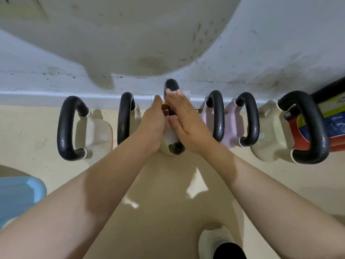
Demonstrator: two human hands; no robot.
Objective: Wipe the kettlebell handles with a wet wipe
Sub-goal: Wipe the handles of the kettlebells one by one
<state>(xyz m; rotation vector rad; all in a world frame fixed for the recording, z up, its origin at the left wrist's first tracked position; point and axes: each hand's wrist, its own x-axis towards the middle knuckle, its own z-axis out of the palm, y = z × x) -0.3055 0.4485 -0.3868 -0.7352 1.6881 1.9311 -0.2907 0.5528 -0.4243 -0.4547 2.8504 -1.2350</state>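
Several kettlebells with black handles stand in a row on the floor against the wall. Both my hands are on the middle kettlebell (170, 148), whose handle (170, 85) pokes out above my fingers. My right hand (186, 120) lies over the handle and presses a white wet wipe (172, 93) around it. More of the wipe shows below my palm. From the left side, my left hand (153, 122) grips the same handle, fingers curled in. The middle of the handle is hidden under both hands.
Two cream kettlebells (71, 128) (126, 116) stand to the left. To the right are two pink ones (217, 118) (249, 118) and a large cream one (306, 128). A red fire extinguisher (334, 131) stands at far right, a blue object (18, 195) at lower left, my shoe (214, 242) below.
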